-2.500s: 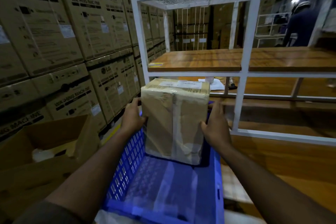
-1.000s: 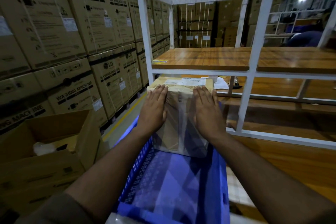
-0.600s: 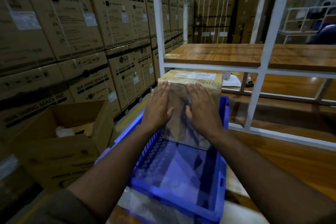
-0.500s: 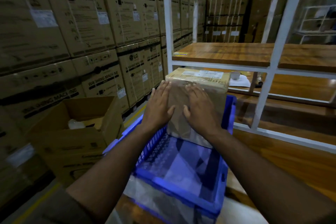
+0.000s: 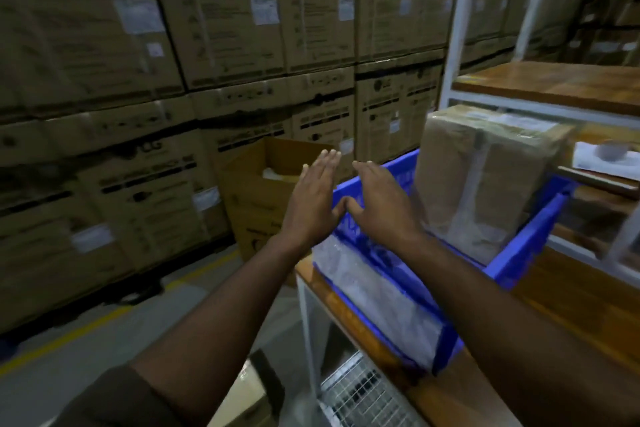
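A tape-wrapped brown parcel [image 5: 481, 180] stands upright at the far end of a blue plastic crate [image 5: 519, 253] on a wooden table. My left hand [image 5: 313, 201] and my right hand [image 5: 377, 204] hover side by side with fingers straight, to the left of the parcel and over the crate's left rim. Neither hand touches the parcel or holds anything.
A white metal rack [image 5: 453, 28] with wooden shelves [image 5: 554, 83] rises behind the crate. An open cardboard box [image 5: 263, 194] sits on the floor at the left. Stacked large cartons [image 5: 173, 45] wall the left side beyond a yellow floor line [image 5: 86, 326].
Both hands have come off the parcel's front face and moved left. My view has swung left, so the crate and parcel now lie at the right.
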Available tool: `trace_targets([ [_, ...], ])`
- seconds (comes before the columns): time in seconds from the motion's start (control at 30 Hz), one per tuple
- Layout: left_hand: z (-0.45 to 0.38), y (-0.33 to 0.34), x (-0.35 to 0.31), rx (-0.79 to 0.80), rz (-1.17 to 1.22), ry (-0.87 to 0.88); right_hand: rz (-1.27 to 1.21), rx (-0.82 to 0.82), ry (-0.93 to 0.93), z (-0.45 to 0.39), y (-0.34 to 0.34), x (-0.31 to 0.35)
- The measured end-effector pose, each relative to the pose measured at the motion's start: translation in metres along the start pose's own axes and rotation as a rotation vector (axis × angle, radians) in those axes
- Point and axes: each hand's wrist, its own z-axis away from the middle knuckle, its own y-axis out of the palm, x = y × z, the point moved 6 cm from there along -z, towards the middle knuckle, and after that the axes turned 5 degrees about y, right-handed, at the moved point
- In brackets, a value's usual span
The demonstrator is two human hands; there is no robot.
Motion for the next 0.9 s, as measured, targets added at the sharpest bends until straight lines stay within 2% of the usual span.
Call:
trace_targets([
  [0.13, 0.069, -0.033, 0.020, -0.010, -0.064, -0.155, -0.081, 0.066, -0.076, 0.029, 0.027, 0.045],
  [0.5, 0.288, -0.088, 0.111, 0.149, -0.168, -0.666, -0.075, 0.466, -0.153, 0.128, 0.147, 0.138],
  [0.7, 0.395, -0.109, 0.146, 0.175, -0.160, -0.811, -0.009, 0.679, -0.159, 0.178, 0.220, 0.188],
  [0.9, 0.476, -0.122, 0.180, 0.211, -0.095, -0.917, -0.040, 0.730, -0.128, 0.212, 0.272, 0.238],
])
